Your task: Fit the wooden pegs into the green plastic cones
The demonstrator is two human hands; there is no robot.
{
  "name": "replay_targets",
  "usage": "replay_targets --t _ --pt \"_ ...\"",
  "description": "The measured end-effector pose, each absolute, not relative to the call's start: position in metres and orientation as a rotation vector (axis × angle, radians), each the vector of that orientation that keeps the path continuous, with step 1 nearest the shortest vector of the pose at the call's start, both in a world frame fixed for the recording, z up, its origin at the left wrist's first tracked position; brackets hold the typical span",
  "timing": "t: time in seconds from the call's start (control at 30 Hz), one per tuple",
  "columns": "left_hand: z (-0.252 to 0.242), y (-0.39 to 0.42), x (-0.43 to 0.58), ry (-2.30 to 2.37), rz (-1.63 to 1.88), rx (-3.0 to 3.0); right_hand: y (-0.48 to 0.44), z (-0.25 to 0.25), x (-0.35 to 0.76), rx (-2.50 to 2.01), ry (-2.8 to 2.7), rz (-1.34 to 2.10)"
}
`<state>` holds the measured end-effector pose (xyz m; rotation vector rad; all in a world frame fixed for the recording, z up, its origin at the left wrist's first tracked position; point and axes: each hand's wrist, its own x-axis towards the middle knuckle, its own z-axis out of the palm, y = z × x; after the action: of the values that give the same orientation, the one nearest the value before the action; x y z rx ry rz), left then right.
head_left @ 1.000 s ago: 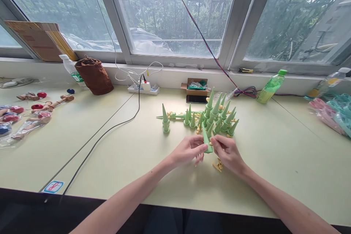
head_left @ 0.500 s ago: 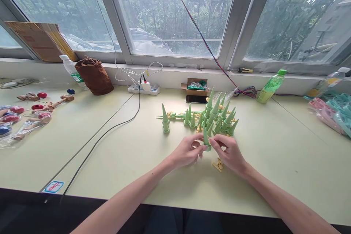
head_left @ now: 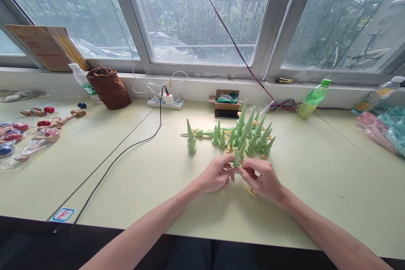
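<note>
A pointed green plastic cone piece (head_left: 236, 158) is pinched in the fingers of my left hand (head_left: 217, 174), its tip up. My right hand (head_left: 263, 176) is closed at the cone's right side, its thumb and fingertips at the base, where a tiny bit of yellow shows. What those fingers grip is mostly hidden. Below my right hand, small yellow pieces (head_left: 250, 192) lie on the table, partly covered by the hand. Just beyond both hands stands a cluster of green cone pieces (head_left: 246, 131), some stacked, with yellow parts on them. Another green cone stack (head_left: 191, 141) stands apart to the left.
Behind the cluster are a phone (head_left: 226, 114) and a small open cardboard box (head_left: 223, 103). A green bottle (head_left: 314, 99) stands back right. To the left are a black cable (head_left: 133, 145), a power strip (head_left: 155, 103), a brown bag (head_left: 109, 87) and wooden kendamas (head_left: 60, 122).
The green cone has tilted and dropped slightly in my left hand. My right hand has moved a little left and closed against the cone's base, covering more of the loose yellow pieces.
</note>
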<state>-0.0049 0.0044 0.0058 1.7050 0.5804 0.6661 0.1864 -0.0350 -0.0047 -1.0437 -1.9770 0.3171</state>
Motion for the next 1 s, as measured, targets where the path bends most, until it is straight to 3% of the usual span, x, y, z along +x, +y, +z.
replay_targets --t 0.77,1.0 --pt "0.008 0.008 -0.008 0.784 0.776 1.942 -0.019 0.003 0.21 -1.204 -1.958 0.431" --pt "0.005 0.013 -0.01 0.863 0.786 2.091 -0.013 0.014 0.229 -1.205 -2.185 0.788"
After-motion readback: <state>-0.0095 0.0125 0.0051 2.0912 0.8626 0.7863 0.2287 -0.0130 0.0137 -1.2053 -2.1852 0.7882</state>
